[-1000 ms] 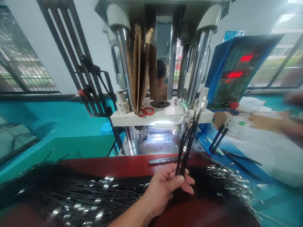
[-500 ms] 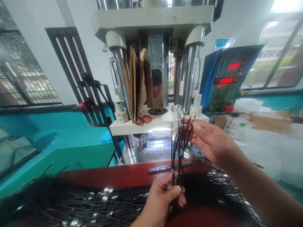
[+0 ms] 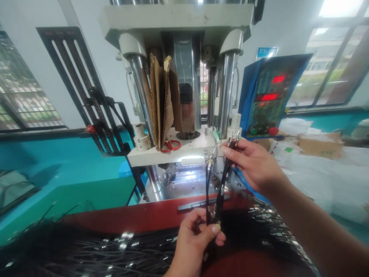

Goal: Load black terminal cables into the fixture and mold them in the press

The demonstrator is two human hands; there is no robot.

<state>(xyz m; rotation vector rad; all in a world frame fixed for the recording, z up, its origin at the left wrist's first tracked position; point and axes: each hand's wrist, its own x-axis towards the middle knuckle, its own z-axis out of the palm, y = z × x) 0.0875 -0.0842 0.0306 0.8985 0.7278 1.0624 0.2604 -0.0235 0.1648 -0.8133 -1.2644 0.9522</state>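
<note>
A small bunch of black cables (image 3: pixel 221 190) with metal ends stands upright between my hands, above the red table (image 3: pixel 123 217). Low on the bunch, my left hand (image 3: pixel 198 234) is closed, thumb pressed against the fingers. My right hand (image 3: pixel 249 159) pinches most of the cables just below their upper metal tips. One or two strands lean apart to the left, outside the right hand's pinch. Many more black cables (image 3: pixel 115 250) with shiny ends lie heaped on the table to both sides of my left hand.
A press (image 3: pixel 178 19) with steel columns stands ahead, its lower bed lit. Red-handled scissors (image 3: pixel 170 146) and folded cardboard (image 3: pixel 160 104) rest on its plate. A metal strip (image 3: pixel 201 202) lies at the table's back edge. The blue control box (image 3: pixel 266 96) is at right, by white bags (image 3: pixel 305 181).
My right hand has gathered the fanned-out cable tops into a tighter bundle, leaving a strand or two apart on the left. My left hand keeps its low hold. The view has shifted slightly.
</note>
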